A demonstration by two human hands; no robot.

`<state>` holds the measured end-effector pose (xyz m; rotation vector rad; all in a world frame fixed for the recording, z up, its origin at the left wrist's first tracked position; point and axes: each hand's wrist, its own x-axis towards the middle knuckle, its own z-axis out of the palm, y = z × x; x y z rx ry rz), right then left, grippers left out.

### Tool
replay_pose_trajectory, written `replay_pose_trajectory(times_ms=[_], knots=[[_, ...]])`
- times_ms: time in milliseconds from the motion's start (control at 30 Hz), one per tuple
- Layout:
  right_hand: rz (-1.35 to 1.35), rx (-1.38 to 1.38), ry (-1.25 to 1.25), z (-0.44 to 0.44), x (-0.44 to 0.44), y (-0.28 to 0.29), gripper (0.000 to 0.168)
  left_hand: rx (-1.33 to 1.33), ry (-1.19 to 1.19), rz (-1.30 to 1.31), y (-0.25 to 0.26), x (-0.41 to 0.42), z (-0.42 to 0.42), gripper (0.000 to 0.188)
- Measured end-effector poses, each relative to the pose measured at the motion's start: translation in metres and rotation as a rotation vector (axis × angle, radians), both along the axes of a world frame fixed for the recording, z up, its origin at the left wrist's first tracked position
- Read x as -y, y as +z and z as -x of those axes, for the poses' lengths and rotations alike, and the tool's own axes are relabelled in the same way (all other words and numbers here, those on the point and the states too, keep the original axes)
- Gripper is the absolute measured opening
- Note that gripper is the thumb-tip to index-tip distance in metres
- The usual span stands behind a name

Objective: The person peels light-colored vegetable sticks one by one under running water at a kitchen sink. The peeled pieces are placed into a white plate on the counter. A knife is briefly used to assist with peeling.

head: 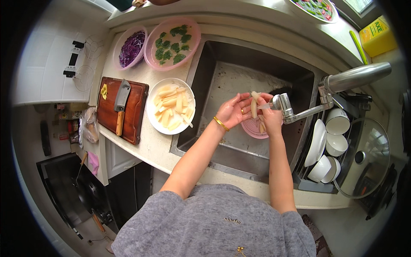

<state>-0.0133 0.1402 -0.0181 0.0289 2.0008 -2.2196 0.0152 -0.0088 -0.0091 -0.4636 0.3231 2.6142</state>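
Over the stainless-steel sink, my right hand grips a pale vegetable piece beneath the faucet spout. A short stream of water seems to leave the spout beside it. My left hand, palm turned up and fingers spread, meets the piece at its fingertips; whether it also grips is unclear. Below both hands sits a pink plastic colander, partly hidden by the right hand, with another pale piece near it. Left of the sink, a white bowl holds several pale cut vegetable strips.
A cleaver lies on a wooden cutting board. Pink bowls hold shredded purple cabbage and green florets in water. The faucet arm crosses the sink's right side, near a dish rack and glass lid.
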Motion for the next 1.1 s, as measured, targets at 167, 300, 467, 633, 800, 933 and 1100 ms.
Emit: replay_pose_trajectory(times_ms=[167,300,467,633,800,933,1100], knots=[[0.058,0.104,0.056,-0.012,0.005,0.042,0.019,-0.2,-0.008,0.183,0.021,-0.015,-0.002,0.035],[0.082,0.118,0.059,-0.019,0.006,0.043,0.017,-0.172,0.047,0.077,0.013,-0.016,-0.005,0.028],[-0.226,-0.174,-0.016,-0.029,0.018,0.059,0.019,-0.149,0.128,0.234,0.002,-0.016,-0.007,0.015],[-0.067,-0.107,-0.09,-0.036,0.014,0.062,0.017,-0.188,0.121,0.313,0.014,-0.014,-0.005,0.022],[-0.091,0.041,-0.088,-0.031,-0.012,0.045,0.016,-0.241,0.086,0.398,0.023,-0.029,0.0,0.032],[0.097,0.076,-0.207,-0.031,-0.017,0.052,0.014,-0.229,0.046,0.525,0.033,-0.043,0.002,0.029],[0.018,0.119,-0.123,-0.03,-0.022,0.044,0.025,-0.322,-0.071,0.792,0.025,-0.038,0.001,0.014]])
